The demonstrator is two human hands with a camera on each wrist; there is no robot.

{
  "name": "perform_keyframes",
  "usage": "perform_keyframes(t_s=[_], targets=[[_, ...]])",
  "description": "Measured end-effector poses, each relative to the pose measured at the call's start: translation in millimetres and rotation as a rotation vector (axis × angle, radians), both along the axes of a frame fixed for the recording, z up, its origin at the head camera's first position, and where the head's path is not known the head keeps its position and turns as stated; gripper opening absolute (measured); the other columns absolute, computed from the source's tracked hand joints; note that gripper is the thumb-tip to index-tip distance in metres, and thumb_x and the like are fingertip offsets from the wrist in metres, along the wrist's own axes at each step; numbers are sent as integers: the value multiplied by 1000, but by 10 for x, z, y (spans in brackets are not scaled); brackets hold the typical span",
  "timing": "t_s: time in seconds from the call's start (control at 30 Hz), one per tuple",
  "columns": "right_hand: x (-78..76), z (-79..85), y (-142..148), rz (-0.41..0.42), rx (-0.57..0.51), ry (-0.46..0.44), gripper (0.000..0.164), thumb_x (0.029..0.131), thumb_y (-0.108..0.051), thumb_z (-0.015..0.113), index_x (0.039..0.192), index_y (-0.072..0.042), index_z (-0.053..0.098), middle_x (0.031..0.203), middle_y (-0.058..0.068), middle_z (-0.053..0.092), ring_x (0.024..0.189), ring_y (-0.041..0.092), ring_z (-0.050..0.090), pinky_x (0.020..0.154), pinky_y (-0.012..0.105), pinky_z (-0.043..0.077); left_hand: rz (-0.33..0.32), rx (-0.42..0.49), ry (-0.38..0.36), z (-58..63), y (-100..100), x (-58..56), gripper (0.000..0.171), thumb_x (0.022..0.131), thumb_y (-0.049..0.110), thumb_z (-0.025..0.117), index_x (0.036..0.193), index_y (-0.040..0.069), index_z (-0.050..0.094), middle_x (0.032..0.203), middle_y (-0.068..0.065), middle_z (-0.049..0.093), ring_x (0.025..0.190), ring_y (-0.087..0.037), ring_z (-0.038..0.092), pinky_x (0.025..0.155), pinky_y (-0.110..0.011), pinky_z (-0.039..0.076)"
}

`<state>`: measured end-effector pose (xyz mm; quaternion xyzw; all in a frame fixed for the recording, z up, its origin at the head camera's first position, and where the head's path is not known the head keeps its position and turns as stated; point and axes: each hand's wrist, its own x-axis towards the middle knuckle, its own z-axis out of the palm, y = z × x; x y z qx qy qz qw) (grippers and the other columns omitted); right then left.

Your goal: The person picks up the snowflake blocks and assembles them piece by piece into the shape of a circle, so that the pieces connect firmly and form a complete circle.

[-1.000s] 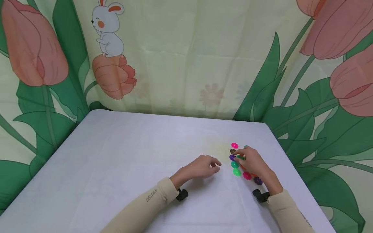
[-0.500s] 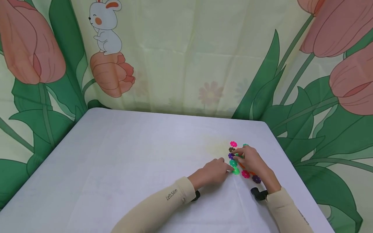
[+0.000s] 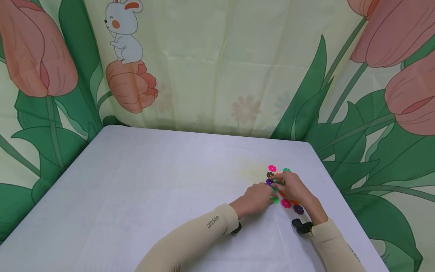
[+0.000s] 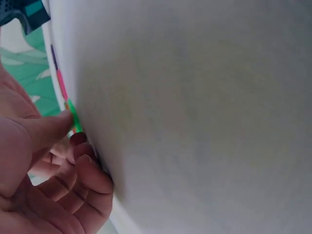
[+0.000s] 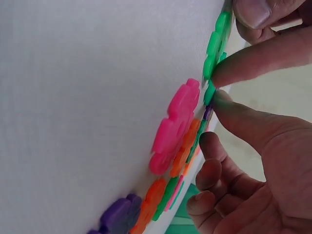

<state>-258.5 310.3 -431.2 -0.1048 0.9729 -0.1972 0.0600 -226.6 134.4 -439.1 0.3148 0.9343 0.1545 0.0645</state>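
Observation:
Small flower-shaped plastic pieces lie in rows on the white table (image 3: 153, 181), toward its right side. My left hand (image 3: 259, 197) pinches the bright green flower piece (image 5: 218, 44) at the near end of the left row, thumb and forefinger on its edges. My right hand (image 3: 295, 187) pinches the purple flower piece (image 3: 269, 182) farther up that row between thumb and forefinger. A teal flower piece (image 5: 209, 92) sits between the two hands, mostly hidden by the left fingers in the head view. Beyond the right fingertips lie a brown flower piece (image 3: 270, 175) and a pink one.
Beside the right hand lie a magenta flower piece (image 3: 286, 203) and a dark purple flower piece (image 3: 298, 209). Orange and green pieces are partly covered by the right hand. A tulip-printed curtain (image 3: 204, 68) hangs behind the table.
My left hand has moved right to the near end of the row and taken hold of the bright green piece. The right hand has stayed at the purple piece.

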Motion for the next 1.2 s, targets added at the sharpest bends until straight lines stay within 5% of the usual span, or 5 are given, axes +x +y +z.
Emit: perform_keyframes(t_s=[0.37, 0.63, 0.97, 1.2], targets=[[-5, 43, -4, 47, 10, 30, 29, 94, -9, 80, 122, -7, 79, 95, 11, 67, 92, 22, 59, 65, 24, 54, 31, 159, -101, -49, -219, -21, 14, 96, 27, 80, 109, 24, 85, 111, 13, 80, 113, -8, 66, 83, -19, 57], [-28, 69, 9, 74, 26, -1, 33, 94, -6, 78, 127, -6, 77, 97, 13, 66, 92, 23, 60, 69, 26, 58, 38, 161, -136, -23, -249, -5, 25, 94, 29, 82, 118, 21, 83, 106, 9, 78, 105, -7, 64, 78, -18, 55], [-45, 109, -15, 120, 8, 8, 24, 93, -8, 80, 116, -4, 73, 104, 15, 66, 101, 30, 62, 89, 50, 62, 62, 151, -208, 20, -295, -54, 25, 92, 26, 85, 110, 11, 79, 100, 3, 70, 87, -5, 56, 73, -17, 52], [-48, 100, -52, 66, -27, -14, 23, 93, -5, 80, 113, -6, 69, 112, 16, 72, 111, 36, 66, 101, 57, 60, 103, 181, -262, 18, -322, -54, 28, 91, 26, 86, 110, 7, 77, 100, 1, 70, 85, -6, 56, 74, -17, 53]])
